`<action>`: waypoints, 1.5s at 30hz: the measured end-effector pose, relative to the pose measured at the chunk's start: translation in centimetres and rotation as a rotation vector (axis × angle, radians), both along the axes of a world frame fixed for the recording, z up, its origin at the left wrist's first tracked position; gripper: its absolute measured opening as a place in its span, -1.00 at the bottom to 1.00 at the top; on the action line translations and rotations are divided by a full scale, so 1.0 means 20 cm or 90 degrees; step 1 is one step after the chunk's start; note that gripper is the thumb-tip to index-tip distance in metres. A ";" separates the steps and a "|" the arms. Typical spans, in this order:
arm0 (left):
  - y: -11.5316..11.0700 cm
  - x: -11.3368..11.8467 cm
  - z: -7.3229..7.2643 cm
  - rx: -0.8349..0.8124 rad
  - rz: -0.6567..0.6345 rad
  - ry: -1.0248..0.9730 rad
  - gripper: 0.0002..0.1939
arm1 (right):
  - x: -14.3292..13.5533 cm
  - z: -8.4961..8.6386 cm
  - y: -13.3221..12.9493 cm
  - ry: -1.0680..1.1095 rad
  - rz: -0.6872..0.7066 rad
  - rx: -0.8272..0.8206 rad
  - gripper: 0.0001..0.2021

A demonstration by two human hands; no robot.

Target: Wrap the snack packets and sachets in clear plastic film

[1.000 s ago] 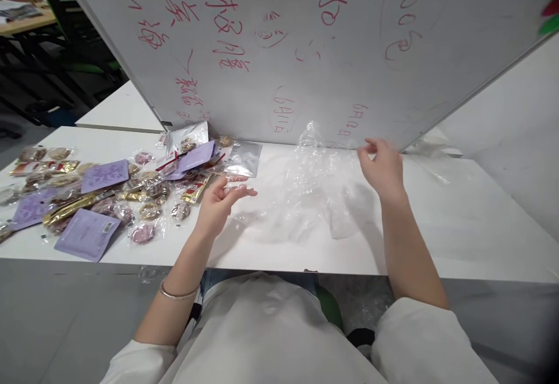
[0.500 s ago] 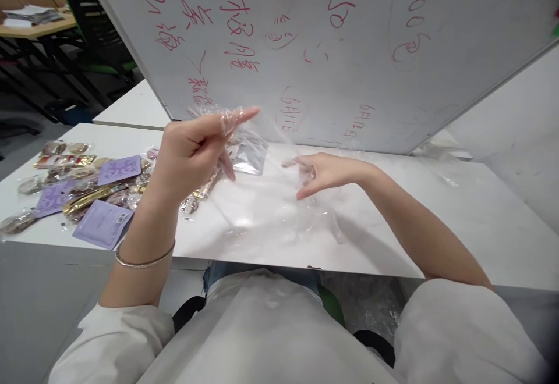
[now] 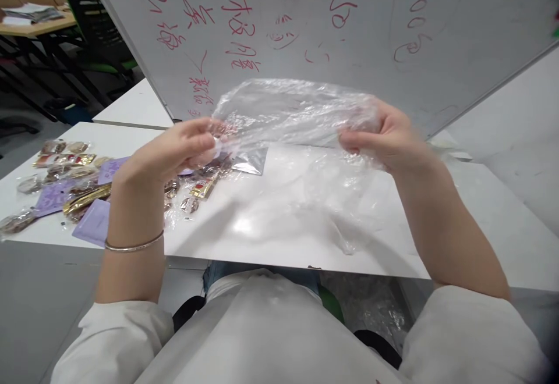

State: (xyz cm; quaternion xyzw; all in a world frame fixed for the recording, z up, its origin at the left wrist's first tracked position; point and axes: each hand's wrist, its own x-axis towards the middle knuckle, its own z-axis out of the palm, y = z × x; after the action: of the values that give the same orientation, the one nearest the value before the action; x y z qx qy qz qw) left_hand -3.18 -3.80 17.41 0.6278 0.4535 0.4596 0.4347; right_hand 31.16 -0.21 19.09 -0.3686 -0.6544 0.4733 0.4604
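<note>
A clear plastic bag (image 3: 283, 110) is stretched between my two hands, raised over the white table (image 3: 279, 250). My left hand (image 3: 187, 145) grips its left end, with the fingertips partly behind the film. At the right end my right hand (image 3: 384, 134) pinches the bag between thumb and fingers, somewhat blurred. Below the held bag, more crumpled clear plastic (image 3: 345, 192) lies on the tabletop. A silver foil packet (image 3: 251, 161) rests just right of my left hand.
Purple sachets (image 3: 94, 221), gold-wrapped sticks (image 3: 87, 201) and several small clear packs are heaped on the left. A whiteboard (image 3: 283, 52) with red writing stands at the table's back. Clear plastic (image 3: 379, 308) lies below the front edge.
My right hand has risen and moved right, closing on the bag. My left hand has moved slightly left and turned. The film between them is now spread wide and taut.
</note>
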 end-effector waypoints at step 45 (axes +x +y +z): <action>-0.26 0.33 -0.70 -0.390 0.052 -0.308 -0.55 | 0.33 -0.91 -0.25 -0.028 -0.133 -0.359 -0.60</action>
State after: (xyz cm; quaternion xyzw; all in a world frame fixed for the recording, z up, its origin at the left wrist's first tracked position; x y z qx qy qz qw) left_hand 3.42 -9.09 3.47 0.3241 0.4789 0.4543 0.6777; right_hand 37.68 -5.29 0.83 -0.5576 -0.4655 0.5781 0.3718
